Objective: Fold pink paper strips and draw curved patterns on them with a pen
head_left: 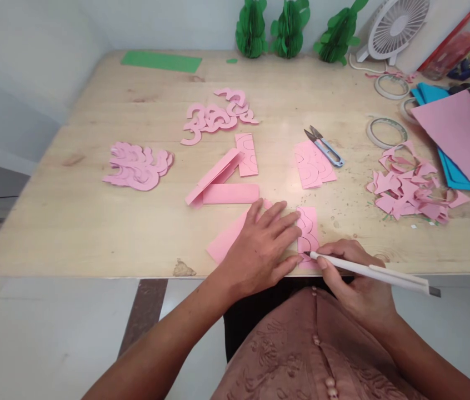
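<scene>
My right hand grips a white pen, its dark tip on a pink paper strip near the table's front edge. Curved dark lines are drawn on that strip. Spread flat, my left hand lies with its fingertips at the strip's left edge, over another pink paper piece that it partly hides. Just beyond the left hand are a folded pink strip, a leaning folded piece and a strip with drawn curves. More marked pink pieces lie beneath the thread snips.
Cut pink curls and a stacked pile lie left. Pink scraps, tape rolls and a large pink sheet are right. Green paper shapes and a fan stand behind; a green strip lies back left.
</scene>
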Available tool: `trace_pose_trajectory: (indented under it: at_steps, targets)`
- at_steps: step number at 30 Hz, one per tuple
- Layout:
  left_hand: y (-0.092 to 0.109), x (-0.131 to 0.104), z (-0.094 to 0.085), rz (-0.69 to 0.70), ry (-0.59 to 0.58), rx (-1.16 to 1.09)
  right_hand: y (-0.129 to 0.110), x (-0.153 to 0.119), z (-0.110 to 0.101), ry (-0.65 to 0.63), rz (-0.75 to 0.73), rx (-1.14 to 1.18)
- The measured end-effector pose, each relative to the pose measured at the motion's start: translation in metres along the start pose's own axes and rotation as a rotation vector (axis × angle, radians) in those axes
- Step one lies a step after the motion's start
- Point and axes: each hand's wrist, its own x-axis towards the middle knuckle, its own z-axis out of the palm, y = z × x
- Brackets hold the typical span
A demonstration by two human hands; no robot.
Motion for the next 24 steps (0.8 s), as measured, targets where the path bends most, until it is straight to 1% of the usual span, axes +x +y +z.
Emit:
trace_pose_trajectory:
  at_steps: [9, 13, 20, 24]
  targets:
    - [-0.001, -0.0005, 0.0007, 0.009, -0.006, -0.002, 0.0, 0.0007, 0.0043, -0.034, -0.067, -0.015]
    - [-0.0009, -0.0005, 0.0, 0.006, -0.007, -0.004, -0.0009, 0.0005, 0.0042, -0.042, -0.044, -0.012]
    - [-0.0008, 0.0, 0.0006, 0.002, -0.003, -0.004, 0.0021, -0.0039, -0.0022, -0.009, 0.026, -0.014]
    - [-0.0005, 0.0003, 0.0004, 0.001, 0.006, -0.005, 0.0031, -0.0036, -0.0036, 0.004, 0.003, -0.024]
